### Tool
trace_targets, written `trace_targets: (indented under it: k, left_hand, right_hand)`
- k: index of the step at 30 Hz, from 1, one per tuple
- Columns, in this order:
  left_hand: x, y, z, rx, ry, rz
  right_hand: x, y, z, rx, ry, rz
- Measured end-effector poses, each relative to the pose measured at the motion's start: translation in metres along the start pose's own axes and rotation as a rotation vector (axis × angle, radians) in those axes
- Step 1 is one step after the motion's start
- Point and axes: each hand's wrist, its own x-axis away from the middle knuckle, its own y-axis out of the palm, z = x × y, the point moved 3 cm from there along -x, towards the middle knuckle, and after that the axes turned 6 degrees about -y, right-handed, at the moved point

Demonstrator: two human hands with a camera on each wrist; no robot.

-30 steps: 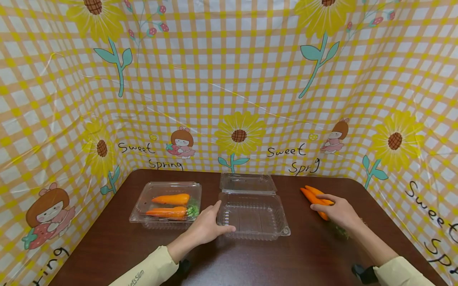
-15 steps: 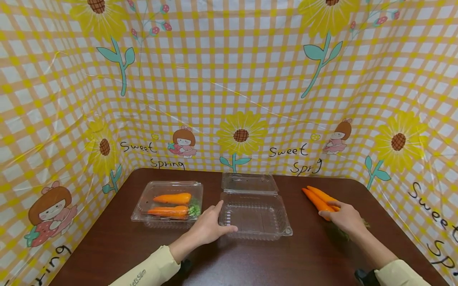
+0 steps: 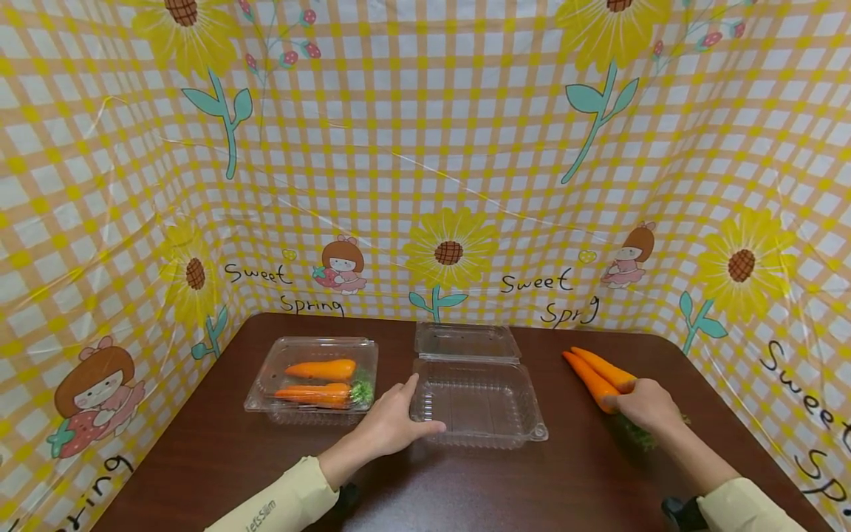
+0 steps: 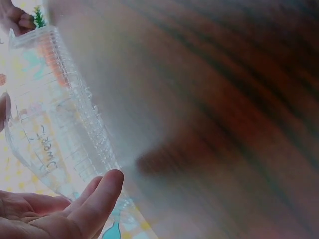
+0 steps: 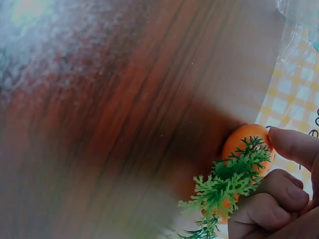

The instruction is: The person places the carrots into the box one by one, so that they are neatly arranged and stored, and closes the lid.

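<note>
The left hand (image 3: 388, 421) is spread, thumb held well apart from the straight fingers, at the left side and near left corner of the middle box (image 3: 479, 437). How firmly it touches the plastic I cannot tell. This see-through box stands around the middle of the tabletop (image 3: 465, 491), its lid (image 3: 465, 341) folded back toward the far edge.

The right hand (image 3: 650, 406) is toward the right edge of the tabletop, pinching the thick end of the near carrot (image 3: 591, 383), with the thumb against the orange skin and other fingers curled. The far carrot (image 3: 603, 365) lies alongside, its thick end under the same hand; whether it is gripped too I cannot tell. Both tips point toward the far edge, and green leaves (image 5: 232, 177) stick out past the fingers.

Toward the far left corner of the tabletop sits the left box (image 3: 266, 388), lid down, holding an upper carrot (image 3: 322, 369) and a lower carrot (image 3: 312, 394) side by side, leafy ends to the right. A checked cloth (image 3: 372, 155) with sunflowers stands behind the far edge
</note>
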Motion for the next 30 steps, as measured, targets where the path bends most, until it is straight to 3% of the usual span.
trace_targets:
  k: [7,15,22,30]
  left_hand:
    - [-0.001,0.002,0.0,-0.012,0.004,-0.01]
    - [-0.001,0.001,-0.001,-0.015,-0.002,-0.003]
    - [0.0,0.001,-0.001,-0.009,0.0,-0.004]
    - [0.001,0.0,0.0,-0.01,0.0,-0.008]
  right_hand:
    - [0.0,0.003,0.003,-0.037,0.046,-0.019]
    - [-0.003,0.003,0.002,-0.074,0.036,-0.022]
    - [-0.002,0.008,-0.004,-0.13,-0.026,-0.023]
    - [0.003,-0.01,-0.022,-0.142,0.025,-0.034]
